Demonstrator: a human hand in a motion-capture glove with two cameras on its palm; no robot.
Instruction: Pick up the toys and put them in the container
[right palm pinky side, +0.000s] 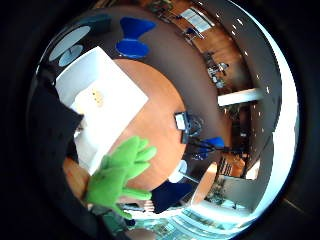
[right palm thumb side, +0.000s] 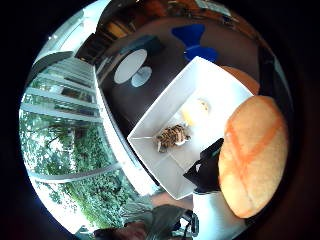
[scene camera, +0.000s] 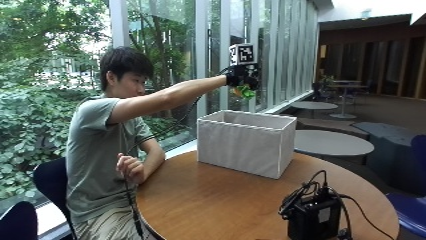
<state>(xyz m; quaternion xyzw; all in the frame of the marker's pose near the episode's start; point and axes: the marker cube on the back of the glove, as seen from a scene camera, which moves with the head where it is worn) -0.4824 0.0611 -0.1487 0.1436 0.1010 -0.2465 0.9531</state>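
The person sits at the round wooden table (scene camera: 219, 200) with the gloved right hand (scene camera: 241, 77) raised high, arm stretched out over the white fabric container (scene camera: 246, 142). The hand's fingers are curled round a plush toy (scene camera: 246, 91), orange-bodied with green limbs; a bit of green and orange hangs out below the glove. The thumb-side palm view shows the orange body (right palm thumb side: 255, 155) pressed close against the palm, and the little-finger-side view shows a green webbed foot (right palm pinky side: 120, 172) dangling free.

What matters for the coming move is the vertical line. The held toy sits above the container's open top, near the rim on the window side, with clear air between toy and rim. Looking down from the palm, the container's white floor (right palm thumb side: 210, 85) lies straight below, slightly off toward its far half. Two toys already rest there: a brown mottled one (right palm thumb side: 172, 136) near the middle and a pale yellow one (right palm thumb side: 196, 110) just beside it.

My guess is the hand has only to let go, or dip a little first, and the toy will fall inside. The dangling legs could catch on the rim if it drifts toward the window edge. The bare left hand (scene camera: 130, 167) rests at the table's near edge, well apart from the container.
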